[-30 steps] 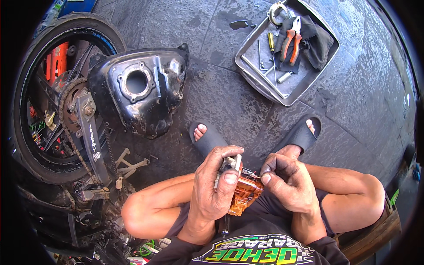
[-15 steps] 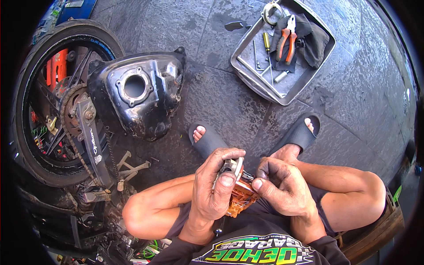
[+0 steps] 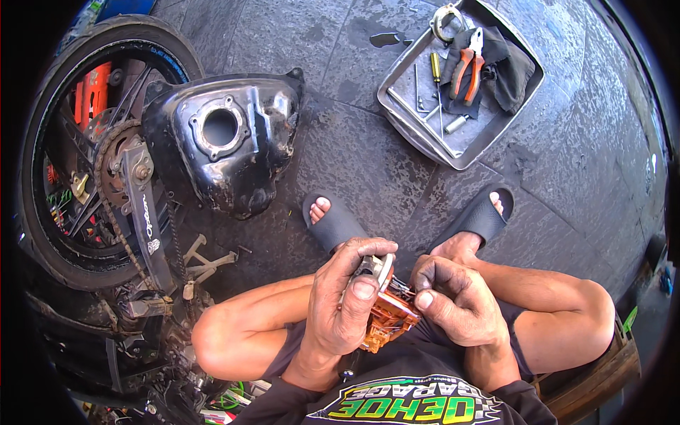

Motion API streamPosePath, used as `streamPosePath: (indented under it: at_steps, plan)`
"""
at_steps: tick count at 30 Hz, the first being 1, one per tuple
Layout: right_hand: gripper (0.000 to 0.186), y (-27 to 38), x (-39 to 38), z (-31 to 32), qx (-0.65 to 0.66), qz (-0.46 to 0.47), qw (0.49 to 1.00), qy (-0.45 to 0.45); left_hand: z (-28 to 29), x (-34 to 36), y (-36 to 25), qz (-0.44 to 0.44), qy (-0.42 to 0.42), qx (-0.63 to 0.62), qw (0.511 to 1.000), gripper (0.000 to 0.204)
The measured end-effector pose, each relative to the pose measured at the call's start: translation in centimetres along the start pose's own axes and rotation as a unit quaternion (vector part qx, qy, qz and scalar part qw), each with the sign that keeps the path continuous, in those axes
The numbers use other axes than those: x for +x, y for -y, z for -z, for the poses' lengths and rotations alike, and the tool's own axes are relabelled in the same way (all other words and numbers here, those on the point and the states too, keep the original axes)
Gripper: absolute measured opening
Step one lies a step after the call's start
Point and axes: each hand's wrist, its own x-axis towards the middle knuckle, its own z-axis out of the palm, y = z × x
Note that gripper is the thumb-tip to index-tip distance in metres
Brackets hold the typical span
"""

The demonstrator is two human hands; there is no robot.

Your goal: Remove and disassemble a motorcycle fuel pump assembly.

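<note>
Many dark tiles, blotched and streaked with paler grey, make up the floor (image 3: 354,142). At its near side sits a person (image 3: 439,368) in a dark printed shirt, knees spread apart. On the left is a motorcycle wheel (image 3: 117,30) with a black tyre, and just beside it a black metal tank (image 3: 237,173) with a round, ring-edged opening. Well apart from the tank, farther right, a grey tray (image 3: 478,138) rests on the floor with a dark cloth (image 3: 516,81) inside. Two grey sandals (image 3: 336,227) are on the feet. The right hand (image 3: 464,301) has its fingers curled and its thumb close against the forefinger; I cannot tell whether it pinches anything. The left hand (image 3: 336,304) grips an orange metal part (image 3: 391,319) with a pale flange, the thumb pressed on its near side. This part is above the lap, between the two hands. In the tray, orange-handled pliers (image 3: 464,74) lie on the cloth, a yellow-handled screwdriver (image 3: 435,67) beside them, and a short silvery cylinder (image 3: 457,124) near the screwdriver's tip.
</note>
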Motion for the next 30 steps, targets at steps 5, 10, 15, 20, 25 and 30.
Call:
streamPosePath:
  at_steps: [5, 10, 15, 20, 25, 30]
  plan:
    - [0.012, -0.5, 0.4, 0.2, -0.03, 0.027, 0.999, 0.022, 0.3, 0.0, 0.2, 0.001, 0.01, -0.004, 1.0, 0.062]
    - [0.011, -1.3, 0.5, 0.2, -0.048, 0.094, 0.994, 0.022, 0.3, -0.2, 0.5, 0.011, 0.013, -0.025, 1.0, 0.062]
    - [0.013, -0.4, 0.2, -0.2, 0.017, 0.008, 1.0, -0.006, 0.1, -0.4, 0.4, 0.068, -0.01, -0.089, 0.994, 0.064]
    - [0.012, 0.2, -0.1, -0.4, -0.003, 0.006, 0.999, -0.039, 0.3, -0.4, 0.3, 0.092, -0.002, -0.115, 0.989, 0.068]
    - [0.013, 1.1, -0.3, 0.0, -0.014, -0.001, 0.999, -0.031, 0.3, -0.4, 0.1, 0.094, -0.004, -0.123, 0.988, 0.072]
    - [0.016, 1.0, -0.6, 0.4, -0.049, -0.002, 0.999, -0.006, 0.2, -0.3, -0.4, 0.09, -0.012, -0.117, 0.989, 0.074]
